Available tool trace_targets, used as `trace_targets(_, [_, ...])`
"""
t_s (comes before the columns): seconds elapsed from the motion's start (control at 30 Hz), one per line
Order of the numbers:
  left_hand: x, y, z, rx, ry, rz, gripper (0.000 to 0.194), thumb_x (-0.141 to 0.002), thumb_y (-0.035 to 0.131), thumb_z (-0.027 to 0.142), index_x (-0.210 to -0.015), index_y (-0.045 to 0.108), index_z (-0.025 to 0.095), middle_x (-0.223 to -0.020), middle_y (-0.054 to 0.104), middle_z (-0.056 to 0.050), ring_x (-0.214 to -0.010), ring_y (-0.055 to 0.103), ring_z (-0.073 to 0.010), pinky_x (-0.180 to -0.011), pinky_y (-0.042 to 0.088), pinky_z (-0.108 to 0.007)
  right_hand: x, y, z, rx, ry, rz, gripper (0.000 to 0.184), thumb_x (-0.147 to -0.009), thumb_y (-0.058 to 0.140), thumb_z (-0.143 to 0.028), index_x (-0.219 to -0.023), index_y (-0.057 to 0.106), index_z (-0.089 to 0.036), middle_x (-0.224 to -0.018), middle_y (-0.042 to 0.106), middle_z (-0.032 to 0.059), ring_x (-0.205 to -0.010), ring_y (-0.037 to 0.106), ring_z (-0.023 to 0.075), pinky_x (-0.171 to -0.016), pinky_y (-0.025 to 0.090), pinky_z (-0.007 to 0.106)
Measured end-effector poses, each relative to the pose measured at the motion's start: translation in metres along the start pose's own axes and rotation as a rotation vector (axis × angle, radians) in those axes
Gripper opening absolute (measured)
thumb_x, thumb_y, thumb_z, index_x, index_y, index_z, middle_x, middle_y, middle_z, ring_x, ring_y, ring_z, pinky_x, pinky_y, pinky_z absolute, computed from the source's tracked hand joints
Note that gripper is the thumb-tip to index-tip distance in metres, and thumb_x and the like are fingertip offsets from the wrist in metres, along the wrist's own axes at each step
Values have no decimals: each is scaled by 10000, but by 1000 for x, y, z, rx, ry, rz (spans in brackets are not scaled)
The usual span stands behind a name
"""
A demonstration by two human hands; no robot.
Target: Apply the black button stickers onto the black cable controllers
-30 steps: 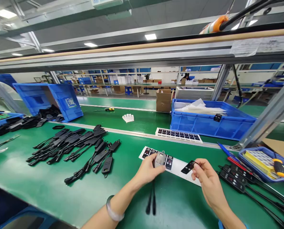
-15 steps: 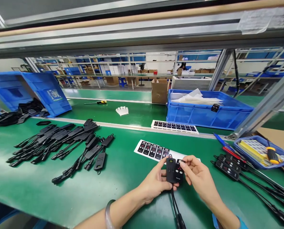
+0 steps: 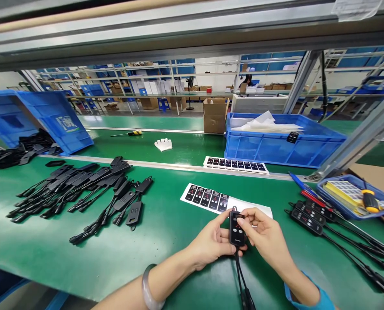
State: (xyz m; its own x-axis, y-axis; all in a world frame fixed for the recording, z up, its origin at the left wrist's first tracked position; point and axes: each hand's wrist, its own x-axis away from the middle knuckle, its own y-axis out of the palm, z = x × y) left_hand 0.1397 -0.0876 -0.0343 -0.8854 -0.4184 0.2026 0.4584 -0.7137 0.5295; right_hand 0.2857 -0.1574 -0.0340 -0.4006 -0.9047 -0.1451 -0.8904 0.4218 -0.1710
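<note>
My left hand [image 3: 216, 243] is closed around a small black controller [image 3: 237, 234] with a loop at its top and two cables hanging down. A black label with grey buttons and red marks lies over the controller's face. With thumb and fingers, my right hand [image 3: 259, 230] pinches this label near its upper right edge; whether it is stuck down I cannot tell. Just beyond my hands lies a white label sheet [image 3: 206, 199] with several black labels and a bare right part. Labelled controllers [image 3: 308, 219] rest at the right, and a pile of plain controllers [image 3: 82, 181] at the left.
A second label sheet [image 3: 235, 164] lies before a blue bin [image 3: 275, 146] of white sheets. A blue tray [image 3: 356, 211] with a yellow-handled tool stands at the right. Farther back are a white glove [image 3: 163, 144], a screwdriver [image 3: 133, 133] and a tipped blue crate [image 3: 59, 125].
The label in my right hand has moved left, from beside the controller to over its face, covering the small display. My left hand keeps its hold.
</note>
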Motion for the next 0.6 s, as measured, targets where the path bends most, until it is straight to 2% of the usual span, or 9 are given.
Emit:
trace_targets(0.17, [1, 1, 2, -28, 1, 3, 901, -650, 689, 101, -1412, 217, 193, -833, 684, -96, -754, 661, -183, -698, 495, -283, 1, 0, -2, -1, -4, 10, 276, -783, 636, -423, -844, 591, -158, -594, 502, -24, -414, 430, 82, -373, 354, 190])
trace_targets(0.6, [-1, 0, -2, -122, 24, 19, 969, -653, 709, 158, -1439, 142, 175, -793, 668, -69, -668, 619, -140, -694, 468, -288, 1, 4, 1, -33, 27, 52, 295, -751, 665, -426, -829, 575, -156, -565, 485, -37, -413, 417, 80, -379, 346, 189])
